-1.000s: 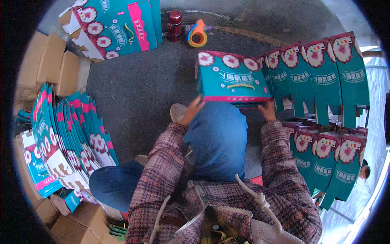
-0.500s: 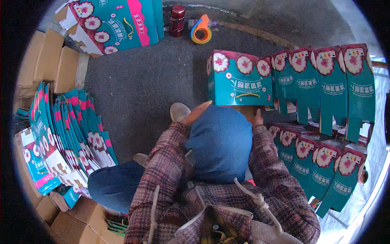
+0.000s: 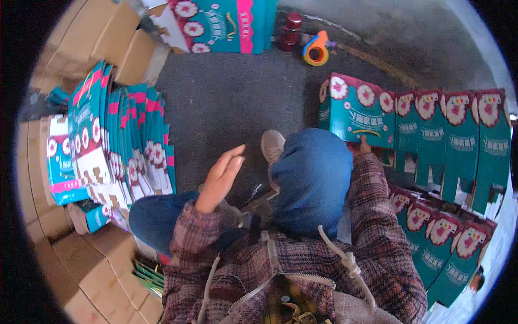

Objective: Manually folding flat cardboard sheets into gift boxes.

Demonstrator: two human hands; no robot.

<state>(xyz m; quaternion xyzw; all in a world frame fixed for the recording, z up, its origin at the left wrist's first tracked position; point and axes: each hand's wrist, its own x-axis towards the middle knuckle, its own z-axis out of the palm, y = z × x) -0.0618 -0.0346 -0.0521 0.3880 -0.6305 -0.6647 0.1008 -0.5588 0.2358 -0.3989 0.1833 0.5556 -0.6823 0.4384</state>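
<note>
My right hand (image 3: 362, 146) grips the lower edge of a folded teal carton with pink flowers (image 3: 357, 109), standing it at the left end of a row of like cartons (image 3: 458, 135) on the right. My left hand (image 3: 221, 176) is free in the air above my left knee, fingers straight and together, holding nothing. It hovers between my raised right knee in blue jeans (image 3: 313, 178) and a fanned stack of flat teal cartons (image 3: 127, 146) on the left. My grey shoe (image 3: 272, 144) shows on the dark floor.
Brown cardboard boxes (image 3: 91, 38) stand at the back left and along the left side (image 3: 91, 270). More teal cartons lean at the top (image 3: 221, 24). A dark red bottle (image 3: 290, 29) and an orange tape dispenser (image 3: 315, 49) sit beyond. A second carton row (image 3: 442, 237) lies lower right.
My left hand has let go of the carton and swung left over my knee. The carton moved right toward the row, now held by my right hand alone.
</note>
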